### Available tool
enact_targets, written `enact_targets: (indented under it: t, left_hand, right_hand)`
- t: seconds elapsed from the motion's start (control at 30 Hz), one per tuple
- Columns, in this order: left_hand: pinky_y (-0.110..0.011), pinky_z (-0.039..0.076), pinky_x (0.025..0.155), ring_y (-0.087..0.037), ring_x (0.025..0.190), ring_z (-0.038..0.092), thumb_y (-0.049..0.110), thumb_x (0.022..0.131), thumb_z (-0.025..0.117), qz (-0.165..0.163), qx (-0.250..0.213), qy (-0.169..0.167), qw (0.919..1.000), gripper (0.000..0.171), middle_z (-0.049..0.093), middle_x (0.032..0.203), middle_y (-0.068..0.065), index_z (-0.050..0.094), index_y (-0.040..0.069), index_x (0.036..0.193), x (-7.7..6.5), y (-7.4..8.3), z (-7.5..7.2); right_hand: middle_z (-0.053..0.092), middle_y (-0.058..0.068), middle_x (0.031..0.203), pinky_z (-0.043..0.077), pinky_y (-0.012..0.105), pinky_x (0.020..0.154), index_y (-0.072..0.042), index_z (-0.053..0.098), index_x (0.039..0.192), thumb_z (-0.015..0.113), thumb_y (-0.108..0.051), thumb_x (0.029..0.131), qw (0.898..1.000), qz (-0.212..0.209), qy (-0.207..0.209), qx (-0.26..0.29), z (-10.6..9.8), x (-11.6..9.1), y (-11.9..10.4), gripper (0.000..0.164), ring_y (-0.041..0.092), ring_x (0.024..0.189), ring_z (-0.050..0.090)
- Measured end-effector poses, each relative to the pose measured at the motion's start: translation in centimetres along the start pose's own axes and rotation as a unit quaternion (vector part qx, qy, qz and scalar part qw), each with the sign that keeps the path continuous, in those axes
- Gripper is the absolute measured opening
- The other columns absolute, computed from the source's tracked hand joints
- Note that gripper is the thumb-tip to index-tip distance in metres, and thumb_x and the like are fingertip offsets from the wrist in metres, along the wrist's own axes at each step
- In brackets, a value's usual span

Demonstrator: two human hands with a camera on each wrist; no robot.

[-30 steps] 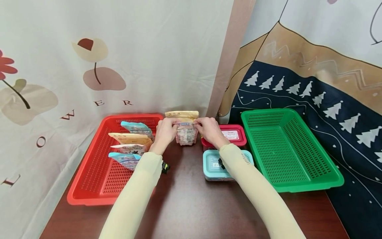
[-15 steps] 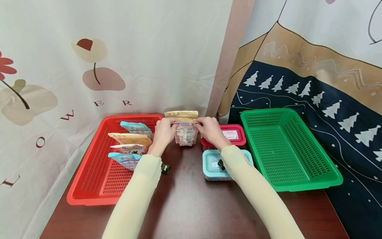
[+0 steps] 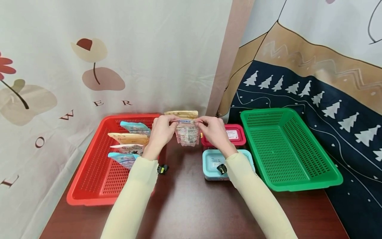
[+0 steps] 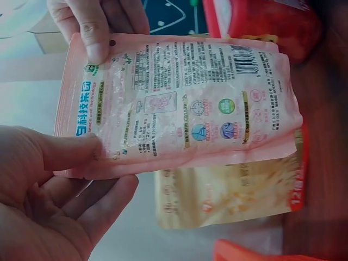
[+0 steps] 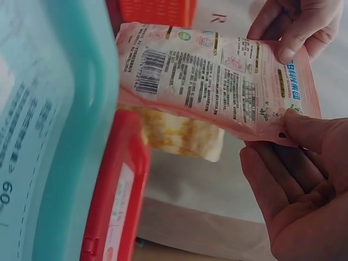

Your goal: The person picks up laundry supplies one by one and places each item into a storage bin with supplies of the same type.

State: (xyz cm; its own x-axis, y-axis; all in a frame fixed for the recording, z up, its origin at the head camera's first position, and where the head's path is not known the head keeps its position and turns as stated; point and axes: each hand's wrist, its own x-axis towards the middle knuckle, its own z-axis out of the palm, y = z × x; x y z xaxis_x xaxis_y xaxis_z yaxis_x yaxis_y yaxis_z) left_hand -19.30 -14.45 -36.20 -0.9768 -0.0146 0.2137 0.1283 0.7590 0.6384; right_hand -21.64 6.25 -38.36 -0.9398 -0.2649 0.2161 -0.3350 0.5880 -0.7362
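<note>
A pink pouch [image 3: 188, 133] with printed text and a barcode hangs upright between my two hands. My left hand [image 3: 161, 132] pinches its top left corner between thumb and fingers. At the top right corner, my right hand [image 3: 215, 131] pinches it the same way. Both wrist views show the thumbs lying on the printed face, the left thumb [image 4: 68, 151] and the right thumb [image 5: 312, 130]. Behind it stands a yellow pouch [image 3: 182, 114], mostly hidden in the head view; its lower part with a red patch shows in the left wrist view.
At left, a red basket [image 3: 86, 186] holds several upright pouches [image 3: 132, 138]. Right of my hands sit a container with a red lid [image 3: 238, 132] and one with a light blue lid [image 3: 212, 171]. A green basket [image 3: 292, 159] stands farther right. A curtain [image 3: 149, 59] hangs behind.
Both hands have drawn slightly toward me with the pink pouch, which now stands apart from the yellow pouch and covers more of it. Baskets and containers have stayed put.
</note>
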Motion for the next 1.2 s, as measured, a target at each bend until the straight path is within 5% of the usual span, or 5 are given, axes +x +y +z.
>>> enact_targets:
  t: [0.3,0.57,0.83,1.2]
  left_hand:
    - [-0.035,0.036,0.056,-0.024,0.061,0.049,0.007,0.098,0.067,0.037,-0.025,-0.002,0.9990,0.020,0.078,0.102,-0.012,0.080,0.006,0.113,-1.4,1.2,-2.0]
    - [-0.032,0.033,0.049,-0.020,0.051,0.041,0.008,0.099,0.067,0.038,-0.041,-0.016,0.9983,0.022,0.078,0.106,-0.011,0.080,0.008,0.116,-2.7,2.1,-3.5]
    - [-0.035,0.038,0.058,-0.021,0.058,0.044,0.008,0.097,0.069,0.056,-0.054,-0.025,0.9966,0.020,0.078,0.106,-0.008,0.081,0.010,0.114,-3.9,2.4,-5.3]
    - [-0.030,0.032,0.050,-0.017,0.054,0.036,0.009,0.098,0.068,0.020,-0.100,-0.042,0.9939,0.020,0.076,0.100,-0.003,0.081,0.015,0.112,-5.9,2.3,-7.0]
  right_hand:
    - [0.078,0.005,0.108,0.050,0.029,0.055,-0.012,0.079,0.118,0.074,-0.024,0.098,0.998,-0.008,0.038,0.050,-0.6,-1.9,-1.3,0.024,0.018,0.075,0.062]
    - [0.078,0.002,0.102,0.044,0.027,0.050,-0.013,0.080,0.112,0.076,-0.021,0.096,0.992,-0.019,0.067,0.101,-0.8,-3.5,-2.1,0.018,0.017,0.072,0.061]
    - [0.076,-0.003,0.093,0.042,0.028,0.048,-0.016,0.081,0.109,0.076,-0.023,0.097,0.985,-0.022,0.085,0.148,-0.5,-5.0,-3.5,0.015,0.017,0.063,0.056]
    - [0.077,-0.004,0.099,0.047,0.027,0.055,-0.016,0.081,0.106,0.077,-0.022,0.096,0.979,-0.048,0.089,0.178,-0.4,-6.6,-5.1,0.013,0.012,0.077,0.064]
